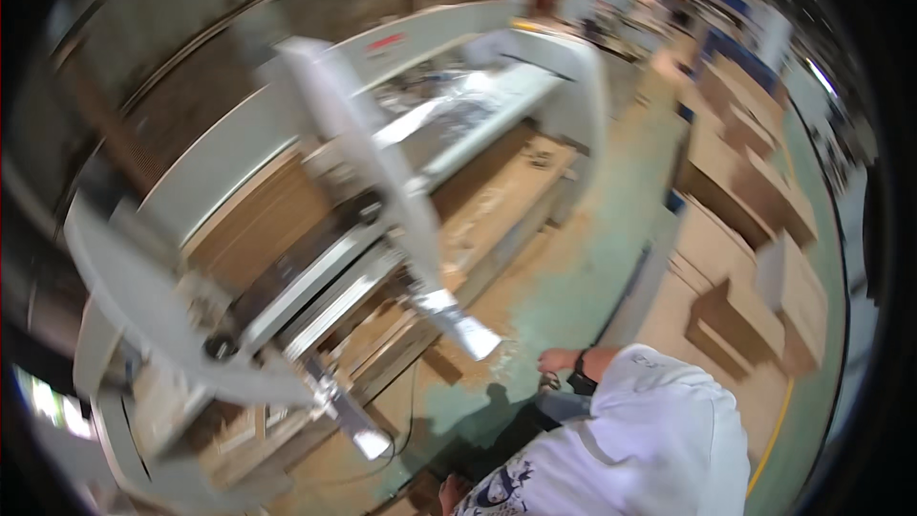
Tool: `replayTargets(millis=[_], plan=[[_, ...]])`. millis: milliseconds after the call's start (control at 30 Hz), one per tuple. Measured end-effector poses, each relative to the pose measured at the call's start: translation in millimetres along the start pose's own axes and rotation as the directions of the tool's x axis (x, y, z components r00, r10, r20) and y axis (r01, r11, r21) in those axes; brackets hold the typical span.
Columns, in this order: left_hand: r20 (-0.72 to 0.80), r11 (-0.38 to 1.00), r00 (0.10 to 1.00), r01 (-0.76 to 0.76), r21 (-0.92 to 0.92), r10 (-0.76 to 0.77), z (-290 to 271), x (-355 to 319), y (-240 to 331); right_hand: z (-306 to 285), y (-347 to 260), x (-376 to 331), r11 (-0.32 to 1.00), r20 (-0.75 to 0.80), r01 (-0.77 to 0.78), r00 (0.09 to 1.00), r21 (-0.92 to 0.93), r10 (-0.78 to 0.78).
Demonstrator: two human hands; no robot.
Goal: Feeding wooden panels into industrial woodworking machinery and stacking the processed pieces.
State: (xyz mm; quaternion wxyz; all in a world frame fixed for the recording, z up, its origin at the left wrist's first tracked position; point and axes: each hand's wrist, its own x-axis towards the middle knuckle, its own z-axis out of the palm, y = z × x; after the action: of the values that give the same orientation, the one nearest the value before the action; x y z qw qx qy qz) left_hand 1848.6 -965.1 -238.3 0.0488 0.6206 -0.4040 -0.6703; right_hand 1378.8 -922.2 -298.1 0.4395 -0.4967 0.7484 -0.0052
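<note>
My right hand (558, 360) hangs beside my white shirt (659, 430), with a black band (581, 375) on its wrist. It is over the green floor and apart from the machine and the panels. Its fingers are small and smeared, so I cannot make out whether they hold anything. At the lower edge, a patch of skin (454, 494) shows by the printed shirt front, seemingly my left hand; its fingers are unclear. Nearest in front stands a large pale machine (564, 86) with a long metal beam (315, 291) and curved arms ending in silvery ducts (468, 333).
Brown boards (258, 220) lie in the machine, above a wooden base (516, 229). Sawdust is spread over the green floor (564, 272). On the right stand stacks of brown panels (712, 272) and box-like pieces (740, 325). A cable (411, 420) trails near the machine's front.
</note>
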Motion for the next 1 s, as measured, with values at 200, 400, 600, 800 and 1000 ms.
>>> replayTargets(millis=[200, 400, 600, 800, 1000], plan=[[0.290, 0.979, 0.945, 0.106, 0.173, -0.153, 84, 42, 140, -56, 74, -75, 0.735, -0.068, -0.062, 0.987, 0.675, 0.146], [0.518, 0.898, 0.830, -0.050, 0.436, -0.205, 207, 103, 256, -79, 145, -176, 0.594, -0.225, -0.222, 0.780, 0.773, 0.584], [0.649, 0.768, 0.676, -0.190, 0.611, -0.349, 371, 85, 310, 62, 196, -243, 0.612, -0.326, -0.374, 0.594, 0.697, 0.735], [0.742, 0.710, 0.480, -0.295, 0.639, -0.468, 471, 79, 305, 62, 106, -349, -0.134, 0.194, -0.182, 0.366, 0.974, 0.910], [0.733, 0.708, 0.422, -0.251, 0.660, -0.534, 559, 25, 280, 123, 98, -425, -0.310, 0.272, 0.143, 0.237, 0.940, 0.933]])
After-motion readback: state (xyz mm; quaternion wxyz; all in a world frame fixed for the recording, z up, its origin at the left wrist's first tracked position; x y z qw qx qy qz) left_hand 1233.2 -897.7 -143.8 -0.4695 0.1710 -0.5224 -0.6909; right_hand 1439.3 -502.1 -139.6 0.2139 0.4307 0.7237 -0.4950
